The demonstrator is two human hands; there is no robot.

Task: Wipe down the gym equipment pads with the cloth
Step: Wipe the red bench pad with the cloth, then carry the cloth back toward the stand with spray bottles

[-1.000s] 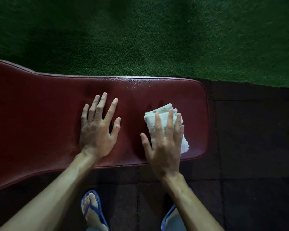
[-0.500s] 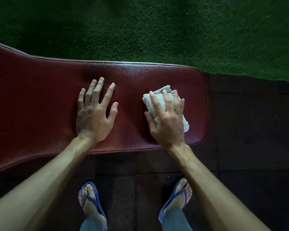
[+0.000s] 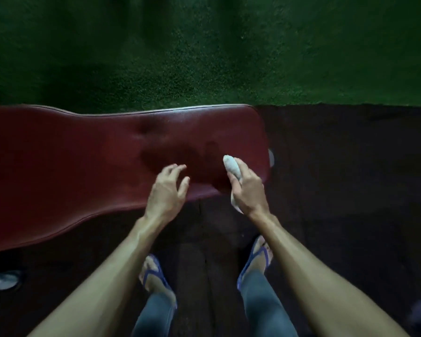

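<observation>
A long dark red bench pad [image 3: 88,156] runs from the left edge to right of centre, its rounded end on the right. My right hand [image 3: 249,190] is closed around the white cloth [image 3: 232,166], lifted off the pad near its right end; the cloth sticks out above my fingers and below my palm. My left hand [image 3: 167,190] hovers over the pad's near edge with its fingers loosely spread and curled, holding nothing. The frame is blurred by motion.
Green artificial turf [image 3: 204,49] lies beyond the pad. Dark rubber floor tiles [image 3: 350,178] cover the ground to the right and under my feet in blue flip-flops [image 3: 153,271]. A pale object [image 3: 0,280] sits at the lower left edge.
Both hands have lifted off the pad and drawn back towards me. My right hand has bunched the flat cloth into its grip. The view has pulled back and the pad appears farther away.
</observation>
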